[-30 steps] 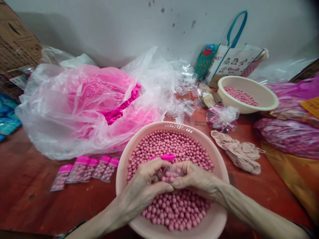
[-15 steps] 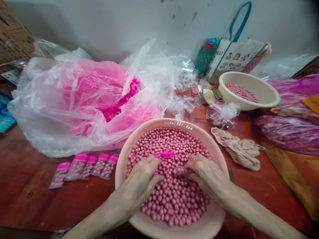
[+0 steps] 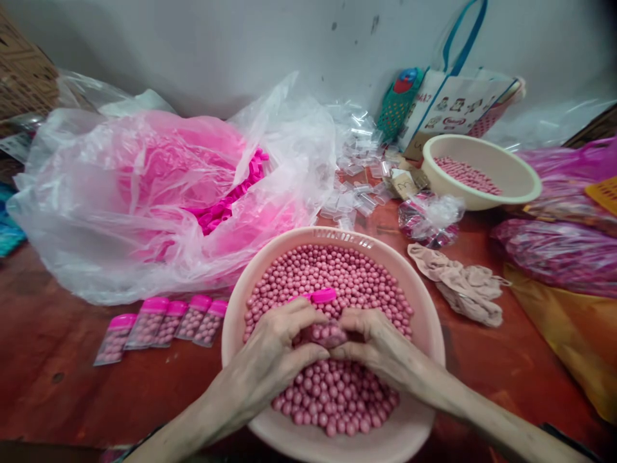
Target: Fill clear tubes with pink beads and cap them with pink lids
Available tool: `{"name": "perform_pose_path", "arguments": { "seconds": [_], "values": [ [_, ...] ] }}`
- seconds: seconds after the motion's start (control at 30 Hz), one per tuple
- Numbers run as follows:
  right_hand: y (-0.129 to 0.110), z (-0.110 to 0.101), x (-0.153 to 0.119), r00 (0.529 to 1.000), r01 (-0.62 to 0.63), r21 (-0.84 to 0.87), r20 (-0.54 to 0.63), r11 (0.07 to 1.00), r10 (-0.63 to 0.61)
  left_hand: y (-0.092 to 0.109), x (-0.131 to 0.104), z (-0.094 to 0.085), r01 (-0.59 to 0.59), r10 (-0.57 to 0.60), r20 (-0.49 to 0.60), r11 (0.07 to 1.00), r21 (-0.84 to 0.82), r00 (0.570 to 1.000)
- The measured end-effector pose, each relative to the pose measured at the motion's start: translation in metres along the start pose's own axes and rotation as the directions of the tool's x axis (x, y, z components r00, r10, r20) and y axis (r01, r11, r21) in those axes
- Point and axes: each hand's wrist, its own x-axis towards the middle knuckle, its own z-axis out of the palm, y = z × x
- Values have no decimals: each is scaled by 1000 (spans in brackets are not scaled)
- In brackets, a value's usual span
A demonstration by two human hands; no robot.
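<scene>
A pink basin (image 3: 430,341) is filled with round pink beads (image 3: 337,392). Above the beads, a small clear plastic container (image 3: 328,334) with beads in it lies between my hands, partly covered by fingers. My right hand (image 3: 385,347) pinches its right end. My left hand (image 3: 284,337) closes round its left end with thumb and fingers. Bright pink caps (image 3: 322,295) show just beyond my left fingers; whether those fingers touch them I cannot tell. Left of the basin, several filled containers with pink caps (image 3: 153,321) lie in a row on the table.
A big plastic bag (image 3: 96,251) of pink caps stands at the back left. Empty clear containers (image 3: 354,199) are heaped behind the basin. To the right are a cream bowl (image 3: 506,186) of beads, a crumpled beige cloth (image 3: 463,283) and a printed bag (image 3: 450,112).
My right hand has moved left with the bead-filled container, bringing it up from the beads to my left hand. My left fingers have closed round its other end.
</scene>
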Motion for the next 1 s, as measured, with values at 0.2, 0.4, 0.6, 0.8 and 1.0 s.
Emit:
{"name": "perform_pose_path", "arguments": {
  "seconds": [0.2, 0.4, 0.6, 0.8, 1.0],
  "values": [
    [-33, 3, 8, 987, -145, 462, 126, 875, 97, 12, 8, 1, 171, -177, 34, 851, -496, 984],
    [-43, -16, 6, 997, -77, 389, 40, 918, 67, 11, 6, 0, 245, -280, 41, 749, -616, 959],
    [-43, -26, 17, 983, 94, 326, -179, 941, -36, 2, 2, 3, 311, -241, 198, 785, -536, 950],
    [-43, -32, 27, 980, 190, 225, 23, 956, -200, 6, 3, -1, 340, -242, 260, 820, -461, 935],
    [-48, -47, 24, 931, 281, 85, 216, 956, -293, 12, 3, -2, 437, -255, 381, 723, -535, 889]
  ]
}}
